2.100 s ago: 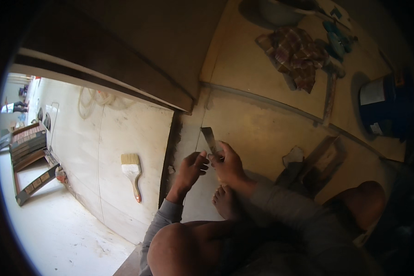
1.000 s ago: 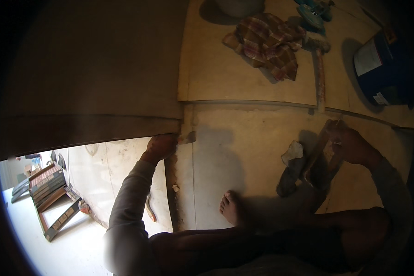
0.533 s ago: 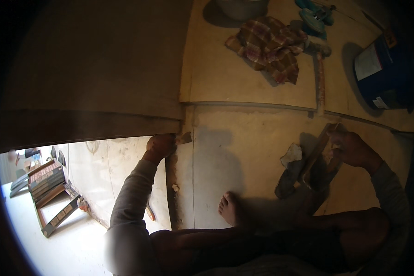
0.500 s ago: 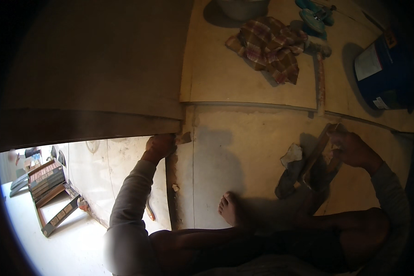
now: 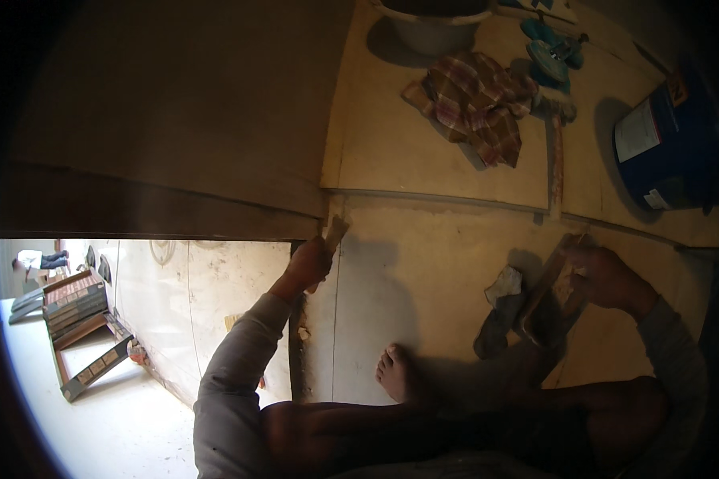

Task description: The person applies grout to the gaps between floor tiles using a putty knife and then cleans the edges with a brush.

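Note:
My left hand [image 5: 308, 263] is closed round a small flat-ended tool [image 5: 338, 231], like a putty knife, beside the lower corner of the dark panel [image 5: 176, 203]. The tool's pale end points up and away, close to the floor seam. On the right, my right hand [image 5: 607, 278] grips a long narrow trough-like tray [image 5: 545, 291], tilted above the floor; what it contains is too dark to make out. Left of the tray lies a crumpled whitish piece [image 5: 504, 285], with a dark grey shape below it. My bare foot [image 5: 393, 374] rests on the floor between my hands.
Ahead lie a plaid cloth [image 5: 475, 104], a grey basin [image 5: 431, 32], teal footwear [image 5: 551, 56] and a long-handled brush [image 5: 558, 152]. A blue bucket [image 5: 671, 152] stands far right. At left, beyond an opening, are a stacked rack [image 5: 78, 307] and a distant person [image 5: 36, 260].
My left hand has moved right, clear of the panel's edge, and its tool now points more upward. My right hand and the tray have barely shifted. The view has tilted slightly.

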`<state>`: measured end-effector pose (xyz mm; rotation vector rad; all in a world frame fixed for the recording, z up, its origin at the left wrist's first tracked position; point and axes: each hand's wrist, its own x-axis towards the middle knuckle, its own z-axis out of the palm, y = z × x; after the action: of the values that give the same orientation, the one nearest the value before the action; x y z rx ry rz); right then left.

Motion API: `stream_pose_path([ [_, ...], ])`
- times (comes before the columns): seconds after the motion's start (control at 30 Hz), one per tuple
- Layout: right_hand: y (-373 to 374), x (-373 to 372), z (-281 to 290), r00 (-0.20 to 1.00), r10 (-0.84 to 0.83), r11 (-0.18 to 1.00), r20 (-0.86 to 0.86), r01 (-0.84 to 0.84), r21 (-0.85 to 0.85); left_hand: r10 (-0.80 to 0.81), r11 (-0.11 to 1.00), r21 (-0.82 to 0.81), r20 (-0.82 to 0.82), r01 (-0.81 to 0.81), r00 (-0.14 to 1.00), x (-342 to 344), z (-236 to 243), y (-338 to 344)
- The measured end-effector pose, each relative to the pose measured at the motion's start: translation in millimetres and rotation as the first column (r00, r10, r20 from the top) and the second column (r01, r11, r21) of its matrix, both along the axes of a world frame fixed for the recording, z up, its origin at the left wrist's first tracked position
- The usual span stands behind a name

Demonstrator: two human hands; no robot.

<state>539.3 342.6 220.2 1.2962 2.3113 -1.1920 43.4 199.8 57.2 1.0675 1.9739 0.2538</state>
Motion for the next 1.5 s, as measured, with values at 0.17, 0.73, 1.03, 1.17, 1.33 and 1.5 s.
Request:
stream_pose_path([
  [0.17,1.0,-7.6,7.4,0.995,0.019,0.998,0.095,-0.014,-0.057,-0.171,0.985,0.011,-0.157,0.175,0.973,-13.7,-22.5,25.0],
  [0.73,9.6,23.3,-26.3,0.975,0.212,0.967,0.061,-0.218,0.129,0.353,0.926,-0.03,0.416,-0.375,0.838,58.7,77.8,-89.0],
  [1.03,-3.3,99.5,-99.9,0.819,-0.458,0.793,0.345,0.552,-0.258,0.363,0.905,-0.083,0.664,-0.418,0.654,145.9,42.0,-129.0],
  [1.17,-21.5,93.1,-107.4,0.645,-0.724,0.621,0.244,0.764,-0.178,0.342,0.906,-0.049,0.669,-0.42,0.66,143.5,45.8,-119.6],
  [1.33,-41.0,144.2,-156.0,0.344,-0.893,0.449,-0.29,0.734,-0.51,0.345,0.847,-0.044,0.803,-0.529,0.486,140.1,31.0,-107.8],
  [1.5,-28.8,110.8,-101.7,0.807,-0.512,0.835,-0.294,0.548,0.05,0.391,0.814,-0.107,0.828,-0.571,0.402,139.1,38.1,-116.3],
])
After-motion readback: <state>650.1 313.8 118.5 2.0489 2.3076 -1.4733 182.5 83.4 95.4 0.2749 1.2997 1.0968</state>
